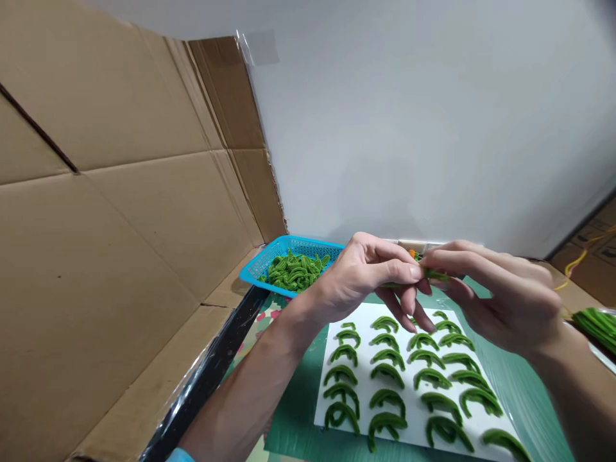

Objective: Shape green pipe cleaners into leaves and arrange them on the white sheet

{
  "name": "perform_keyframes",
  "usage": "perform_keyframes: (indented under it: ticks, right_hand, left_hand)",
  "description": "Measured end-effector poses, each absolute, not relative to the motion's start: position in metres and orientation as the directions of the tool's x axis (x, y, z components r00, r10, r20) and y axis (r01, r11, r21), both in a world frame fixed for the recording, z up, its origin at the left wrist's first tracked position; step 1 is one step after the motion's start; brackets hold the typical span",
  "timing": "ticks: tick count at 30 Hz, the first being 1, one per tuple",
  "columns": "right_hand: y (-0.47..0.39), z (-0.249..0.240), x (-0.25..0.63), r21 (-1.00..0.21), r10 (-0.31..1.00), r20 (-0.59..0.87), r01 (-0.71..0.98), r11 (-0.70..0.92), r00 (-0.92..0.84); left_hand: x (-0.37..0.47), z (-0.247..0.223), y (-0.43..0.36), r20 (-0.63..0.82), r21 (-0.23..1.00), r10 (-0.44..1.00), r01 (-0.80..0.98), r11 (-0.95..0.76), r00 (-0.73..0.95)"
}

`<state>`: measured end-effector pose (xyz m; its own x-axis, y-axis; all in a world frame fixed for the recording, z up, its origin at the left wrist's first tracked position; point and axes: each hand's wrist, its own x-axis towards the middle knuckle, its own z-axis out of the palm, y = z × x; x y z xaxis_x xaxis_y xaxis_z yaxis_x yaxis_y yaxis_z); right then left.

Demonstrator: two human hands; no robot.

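Observation:
Both hands meet above a white sheet (414,423), pinching one green fuzzy chenille stem piece (436,275) between them. My left hand (373,273) has its thumb and forefinger closed on the piece's left end, with its other fingers curled beneath. On the right side, my right hand (495,298) grips the same piece with its fingertips and is slightly blurred. Much of the piece is hidden by the fingers. Below, several bent green chenille stem shapes (386,357) lie in columns on the sheet.
A blue plastic basket (257,260) at the back left holds a pile of green chenille leaves (296,269). Straight green stems (597,327) lie at the far right. Cardboard (144,212) walls the left side; a green mat (298,410) lies under the sheet.

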<state>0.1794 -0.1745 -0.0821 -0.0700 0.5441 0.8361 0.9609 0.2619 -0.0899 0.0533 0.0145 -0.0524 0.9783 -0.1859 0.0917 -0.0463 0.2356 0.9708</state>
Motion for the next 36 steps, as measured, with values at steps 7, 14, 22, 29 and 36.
perform_keyframes:
  ticks: [7, 14, 22, 29, 36]
  right_hand:
    - [-0.171, -0.082, 0.179, -0.085, 0.534, 0.844, 0.970, 0.228, -0.052]
    - [-0.162, -0.087, 0.169, -0.097, 0.372, 0.928, 0.965, 0.244, -0.001]
    - [-0.160, -0.090, 0.161, -0.285, 0.327, 0.924, 0.925, 0.252, 0.196]
    - [-0.162, -0.090, 0.168, -0.524, 0.546, 0.796, 0.748, 0.407, 0.261]
    - [-0.158, -0.087, 0.166, -0.484, 0.524, 0.813, 0.795, 0.366, 0.253]
  left_hand:
    - [0.054, -0.053, 0.010, 0.092, 0.965, -0.193, -0.039, 0.260, 0.977]
    - [0.050, -0.053, 0.004, 0.103, 0.967, -0.173, -0.058, 0.249, 0.980]
    - [0.046, -0.049, 0.001, 0.202, 0.978, -0.088, -0.197, 0.067, 0.975]
    - [0.049, -0.053, 0.002, 0.194, 0.972, -0.110, -0.175, 0.159, 0.975]
    - [0.054, -0.055, 0.003, 0.157, 0.965, -0.121, -0.127, 0.228, 0.980]
